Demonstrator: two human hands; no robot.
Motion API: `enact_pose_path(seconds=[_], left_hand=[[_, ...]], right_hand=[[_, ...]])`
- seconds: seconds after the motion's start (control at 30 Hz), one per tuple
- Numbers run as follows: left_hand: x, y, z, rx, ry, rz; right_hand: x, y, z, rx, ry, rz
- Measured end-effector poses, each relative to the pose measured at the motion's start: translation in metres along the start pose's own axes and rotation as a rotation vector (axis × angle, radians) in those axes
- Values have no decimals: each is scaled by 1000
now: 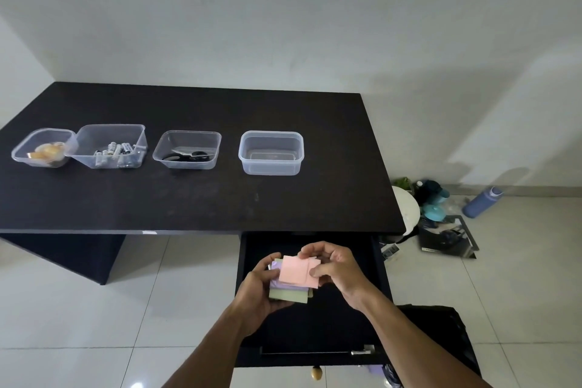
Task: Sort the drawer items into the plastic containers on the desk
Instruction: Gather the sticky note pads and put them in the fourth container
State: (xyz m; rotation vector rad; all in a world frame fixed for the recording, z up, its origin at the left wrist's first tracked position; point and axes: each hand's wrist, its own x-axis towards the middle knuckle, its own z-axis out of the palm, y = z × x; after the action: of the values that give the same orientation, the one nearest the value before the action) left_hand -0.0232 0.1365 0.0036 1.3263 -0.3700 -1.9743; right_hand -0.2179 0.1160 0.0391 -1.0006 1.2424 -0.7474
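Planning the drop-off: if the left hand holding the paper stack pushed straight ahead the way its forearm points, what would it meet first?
Probably the right hand, which pinches the pink paper square just ahead of the left hand. Beyond that lies the black desk's front edge, though depth is unclear.

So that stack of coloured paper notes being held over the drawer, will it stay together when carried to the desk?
Probably not tidily: the paper notes sit fanned and offset, pink over purple over green, so loose sheets may slide. They look thin and light, likely floppy. Left hand cupping beneath and right hand pinching should help.
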Motion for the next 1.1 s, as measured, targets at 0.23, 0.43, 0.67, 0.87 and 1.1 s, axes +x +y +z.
enact_pose_path(seconds=[0.23,0.43,0.67,0.87,1.1], left_hand=[[2,6,0,36,-45,26],[6,10,-3,58,-49,33],[7,9,-5,52,-97,45],[11,6,-9,36,-105,30],[21,-1,-21,-31,-9,-12]], right_hand=[[8,8,5,-69,28,-69],[11,22,11,-178,98,-178],[12,31,16,-313,120,-257],[15,34,16,-298,107,-238],[28,56,-3,77,345,-19]])
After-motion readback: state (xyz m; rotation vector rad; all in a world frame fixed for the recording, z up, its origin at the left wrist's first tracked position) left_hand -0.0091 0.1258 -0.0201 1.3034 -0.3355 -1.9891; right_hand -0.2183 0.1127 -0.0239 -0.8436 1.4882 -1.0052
